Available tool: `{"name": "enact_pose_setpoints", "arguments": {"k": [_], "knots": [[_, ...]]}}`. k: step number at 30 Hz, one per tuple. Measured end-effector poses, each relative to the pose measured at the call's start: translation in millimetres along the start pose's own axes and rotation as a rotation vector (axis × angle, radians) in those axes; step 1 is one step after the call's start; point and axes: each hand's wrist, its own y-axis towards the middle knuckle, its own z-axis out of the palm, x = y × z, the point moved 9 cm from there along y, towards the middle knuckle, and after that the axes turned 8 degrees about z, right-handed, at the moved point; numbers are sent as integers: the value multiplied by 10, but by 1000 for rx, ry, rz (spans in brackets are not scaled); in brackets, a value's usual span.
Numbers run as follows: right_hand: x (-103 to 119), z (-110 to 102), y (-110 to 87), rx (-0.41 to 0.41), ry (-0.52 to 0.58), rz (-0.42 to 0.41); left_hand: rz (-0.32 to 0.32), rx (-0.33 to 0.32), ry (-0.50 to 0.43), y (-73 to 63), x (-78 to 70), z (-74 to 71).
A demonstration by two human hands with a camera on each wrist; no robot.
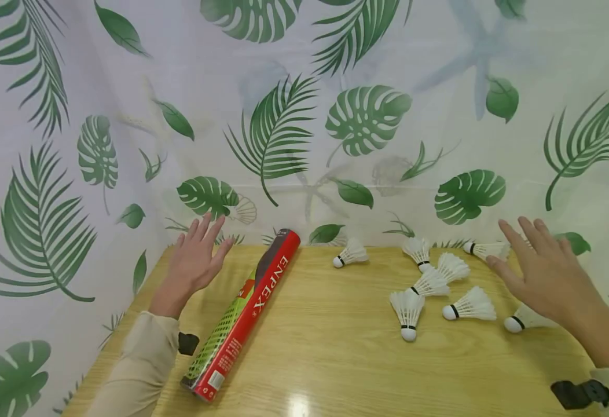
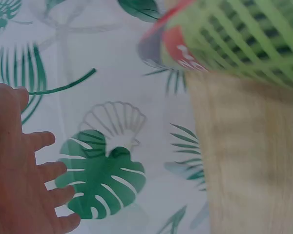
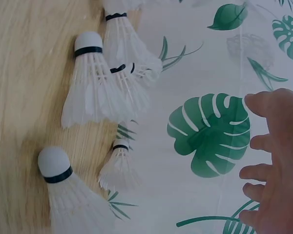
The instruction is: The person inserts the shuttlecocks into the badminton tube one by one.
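Note:
My left hand (image 1: 194,263), fingers extended and holding nothing, is raised left of a red and green tube (image 1: 257,304) marked ENPEX. The tube lies slantwise on the table, its green lattice-patterned side facing left; that side (image 2: 244,39) fills the top right of the left wrist view. Over the right end of the table hovers my empty right hand (image 1: 541,275), fingers spread. White shuttlecocks with black bands lie near it: one (image 1: 531,317) is partly hidden beneath the hand, another (image 1: 471,305) just left of it. In the right wrist view, a shuttlecock (image 3: 90,83) shows close up.
Several more shuttlecocks (image 1: 407,310) cluster right of the table's middle, some overlapping. A lone shuttlecock (image 1: 351,253) lies near the back edge. Behind the wooden table (image 1: 336,347) hangs a white leaf-printed cloth (image 1: 294,220), which also covers the left side.

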Motion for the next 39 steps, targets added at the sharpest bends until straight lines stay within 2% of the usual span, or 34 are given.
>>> {"name": "enact_pose_setpoints", "arguments": {"k": [7, 12, 16, 21, 25, 28, 32, 35, 39], "knots": [[95, -28, -70, -59, 56, -19, -17, -70, -61, -2, -183, -102], [182, -63, -134, -82, 176, -37, -41, -127, -90, -36, -317, -132], [222, -152, -201, -121, 283, -22, -39, -190, -143, -32, -496, -149], [287, -272, -310, -191, 394, -8, -58, -218, -228, -38, -700, -60], [363, -286, -331, -225, 489, -7, -116, -254, -311, -122, -769, 39], [334, -260, -328, -245, 538, 17, -123, -314, -364, -168, -849, 89], [265, -153, -331, -243, 579, 45, -93, -395, -403, -189, -950, 152], [255, -62, -349, -231, 616, 54, -93, -409, -401, -169, -942, 241], [276, 3, -366, -237, 674, 46, -118, -388, -364, -121, -853, 373]]}}
